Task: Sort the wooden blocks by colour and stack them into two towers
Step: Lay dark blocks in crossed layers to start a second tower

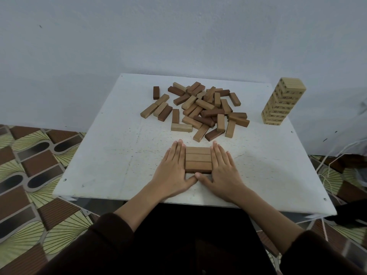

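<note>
A low square stack of brown wooden blocks (198, 159), three blocks across on top, sits on the white table (119, 151) near the front. My left hand (172, 171) presses flat against its left side with straight fingers. My right hand (224, 171) presses flat against its right side, and both thumbs touch at the stack's near edge. Behind it lies a loose pile of light, mid-brown and dark wooden blocks (198, 108). A tall tower of pale blocks (282, 101) stands at the table's far right corner.
The table backs onto a pale wall. Patterned floor tiles (29, 165) lie to the left and right. White cables (327, 171) hang off the table's right side. My dark sleeves and lap fill the bottom of the view.
</note>
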Motion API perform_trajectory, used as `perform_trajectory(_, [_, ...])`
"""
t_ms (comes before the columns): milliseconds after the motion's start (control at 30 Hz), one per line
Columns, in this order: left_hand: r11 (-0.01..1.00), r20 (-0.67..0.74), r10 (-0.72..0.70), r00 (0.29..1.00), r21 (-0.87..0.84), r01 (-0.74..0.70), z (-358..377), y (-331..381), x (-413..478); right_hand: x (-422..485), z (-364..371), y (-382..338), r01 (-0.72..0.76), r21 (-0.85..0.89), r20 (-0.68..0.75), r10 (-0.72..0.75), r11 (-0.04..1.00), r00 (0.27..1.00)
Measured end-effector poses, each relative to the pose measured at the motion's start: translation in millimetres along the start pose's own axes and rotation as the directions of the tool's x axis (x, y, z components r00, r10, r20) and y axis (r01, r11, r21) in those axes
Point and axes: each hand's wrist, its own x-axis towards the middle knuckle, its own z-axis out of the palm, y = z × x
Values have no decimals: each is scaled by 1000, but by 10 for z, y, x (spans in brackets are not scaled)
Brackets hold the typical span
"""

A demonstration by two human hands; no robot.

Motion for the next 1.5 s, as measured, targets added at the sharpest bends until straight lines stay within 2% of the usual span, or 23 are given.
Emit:
perform_trajectory(500, [1000,28,-1,1000,-27,2,-12,2,6,1,-2,9,15,-12,-5,-15,1000,1000])
perform_trajectory(567, [997,60,-3,998,-80,8,-32,-6,9,-9,-38,20,35,81,-2,-35,996,999])
perform_trajectory(667, [981,125,75,989,-190,-51,-154,-127,-20,-63,-145,78,41,379,-23,-36,924,999])
perform_trajectory(733, [952,153,120,981,-297,-70,-272,-272,-55,-63,-231,127,32,558,-83,17,829,996])
perform_trajectory(800, [901,113,62,992,-433,-7,-377,-428,-47,48,-328,192,42,612,-184,90,789,979])
perform_trajectory(867, [873,-4,-29,1000,-487,23,-448,-569,47,271,-450,226,74,577,-245,85,814,966])
perform_trajectory(900, [883,-79,-40,996,-469,-1,-464,-605,119,387,-506,229,104,525,-245,33,845,969])
perform_trajectory(1000, [920,-222,2,975,-382,-89,-519,-655,410,732,-609,210,184,337,-130,-148,923,980])
perform_trajectory(1067, [941,-232,43,972,-318,-117,-538,-668,618,927,-624,182,237,238,-53,-231,942,972])
perform_trajectory(1200, [976,-129,83,988,-189,-107,-501,-700,929,1149,-603,127,309,97,53,-315,946,948])
perform_trajectory(1267, [980,-146,77,986,-170,-102,-460,-709,1004,1221,-610,95,320,88,66,-326,943,943])
perform_trajectory(1400, [959,-286,20,958,-265,-100,-394,-675,1014,1283,-610,19,326,132,78,-337,936,938])
perform_trajectory(1500, [937,-291,-21,957,-341,-83,-446,-635,980,1348,-572,0,308,211,52,-325,928,944])
